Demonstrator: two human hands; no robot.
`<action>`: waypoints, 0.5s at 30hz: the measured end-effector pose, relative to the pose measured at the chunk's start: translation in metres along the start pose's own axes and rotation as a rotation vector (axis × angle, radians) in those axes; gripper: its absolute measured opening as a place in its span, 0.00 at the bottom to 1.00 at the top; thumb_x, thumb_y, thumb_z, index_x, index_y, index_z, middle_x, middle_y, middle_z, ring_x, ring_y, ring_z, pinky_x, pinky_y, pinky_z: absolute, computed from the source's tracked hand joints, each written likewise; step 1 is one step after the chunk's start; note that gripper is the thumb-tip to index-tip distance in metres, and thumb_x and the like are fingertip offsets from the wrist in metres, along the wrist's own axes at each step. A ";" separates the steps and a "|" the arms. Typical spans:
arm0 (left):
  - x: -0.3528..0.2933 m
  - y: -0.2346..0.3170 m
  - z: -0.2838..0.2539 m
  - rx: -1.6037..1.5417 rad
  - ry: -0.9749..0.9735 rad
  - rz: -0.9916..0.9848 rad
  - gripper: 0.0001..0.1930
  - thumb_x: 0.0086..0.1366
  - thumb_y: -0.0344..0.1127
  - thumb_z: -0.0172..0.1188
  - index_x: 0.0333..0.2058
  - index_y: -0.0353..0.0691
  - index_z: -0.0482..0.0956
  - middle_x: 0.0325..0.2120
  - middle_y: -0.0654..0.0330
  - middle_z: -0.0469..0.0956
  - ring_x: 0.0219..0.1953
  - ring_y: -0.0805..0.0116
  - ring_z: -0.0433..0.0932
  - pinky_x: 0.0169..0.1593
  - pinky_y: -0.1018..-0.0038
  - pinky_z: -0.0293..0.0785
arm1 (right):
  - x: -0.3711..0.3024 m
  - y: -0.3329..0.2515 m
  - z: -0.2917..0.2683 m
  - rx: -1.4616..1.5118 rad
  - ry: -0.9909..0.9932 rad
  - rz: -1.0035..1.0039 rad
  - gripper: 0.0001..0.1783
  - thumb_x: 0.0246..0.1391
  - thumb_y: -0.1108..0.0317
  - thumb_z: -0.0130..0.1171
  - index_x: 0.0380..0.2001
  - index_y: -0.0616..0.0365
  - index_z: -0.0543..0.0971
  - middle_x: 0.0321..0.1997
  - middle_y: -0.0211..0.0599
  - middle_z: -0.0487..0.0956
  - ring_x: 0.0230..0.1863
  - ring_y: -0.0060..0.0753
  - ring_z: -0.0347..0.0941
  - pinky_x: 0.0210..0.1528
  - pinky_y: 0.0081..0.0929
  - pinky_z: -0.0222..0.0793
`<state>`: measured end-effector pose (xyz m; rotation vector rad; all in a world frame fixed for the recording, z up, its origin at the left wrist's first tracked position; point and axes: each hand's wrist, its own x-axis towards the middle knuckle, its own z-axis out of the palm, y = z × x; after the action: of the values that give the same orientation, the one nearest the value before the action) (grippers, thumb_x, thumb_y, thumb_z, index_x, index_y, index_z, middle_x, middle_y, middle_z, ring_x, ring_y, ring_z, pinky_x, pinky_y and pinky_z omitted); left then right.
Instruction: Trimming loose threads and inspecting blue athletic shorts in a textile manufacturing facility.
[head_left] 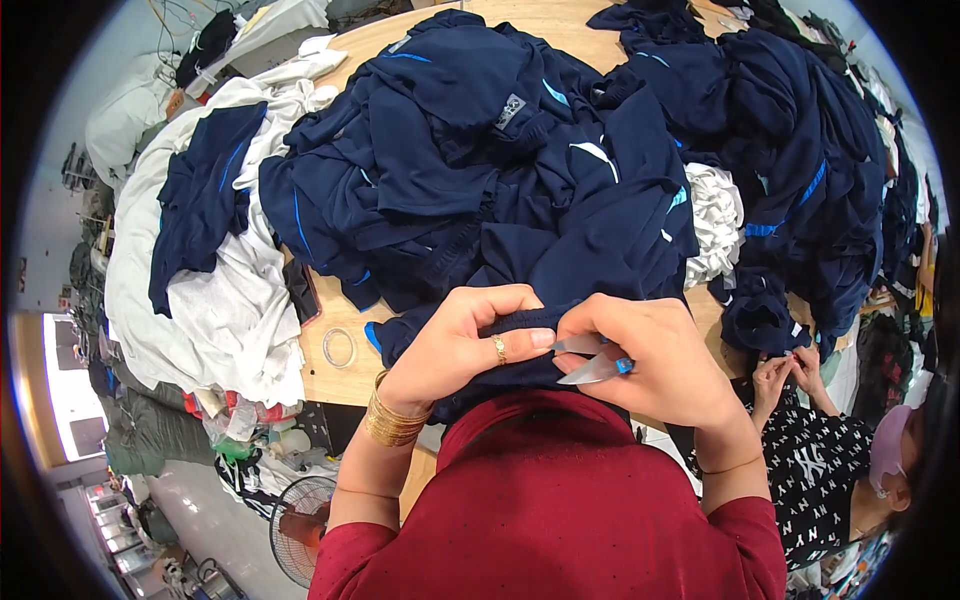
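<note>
By the worktop's [320,382] near edge, the left hand [460,345] pinched cloth [522,321], the right hand [650,350] snips [608,367]. Blades [588,374] seemed best kept shallow — off the thumb [525,343].

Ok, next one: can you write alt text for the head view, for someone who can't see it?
A person's left hand grips a navy garment while the right hand holds small metal snips. Beyond lies a large pile of navy clothing on a wooden table, with white cloth to the left and a co-worker at lower right.
</note>
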<state>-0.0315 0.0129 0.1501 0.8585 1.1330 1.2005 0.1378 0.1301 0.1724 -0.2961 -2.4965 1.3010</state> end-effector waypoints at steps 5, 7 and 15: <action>0.001 -0.002 -0.003 0.024 0.025 -0.023 0.06 0.61 0.30 0.58 0.29 0.33 0.75 0.23 0.73 0.69 0.28 0.88 0.64 0.32 0.87 0.62 | -0.004 0.011 0.001 0.191 -0.032 0.084 0.14 0.44 0.78 0.58 0.35 0.60 0.67 0.28 0.39 0.74 0.29 0.39 0.76 0.33 0.23 0.69; 0.000 0.000 -0.001 -0.034 0.039 -0.013 0.06 0.60 0.31 0.59 0.29 0.32 0.76 0.23 0.73 0.70 0.28 0.88 0.65 0.32 0.87 0.62 | -0.007 0.014 -0.003 0.322 0.049 0.168 0.11 0.47 0.78 0.55 0.35 0.61 0.67 0.30 0.38 0.72 0.29 0.29 0.73 0.34 0.21 0.67; 0.000 0.001 -0.002 -0.078 0.033 -0.044 0.06 0.60 0.31 0.59 0.29 0.33 0.76 0.24 0.73 0.71 0.28 0.88 0.65 0.32 0.87 0.63 | -0.012 0.011 -0.014 -0.055 0.011 0.118 0.21 0.46 0.54 0.64 0.35 0.58 0.71 0.28 0.35 0.75 0.28 0.34 0.75 0.31 0.26 0.69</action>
<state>-0.0333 0.0126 0.1503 0.7540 1.1186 1.2183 0.1539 0.1430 0.1684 -0.4694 -2.5429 1.2715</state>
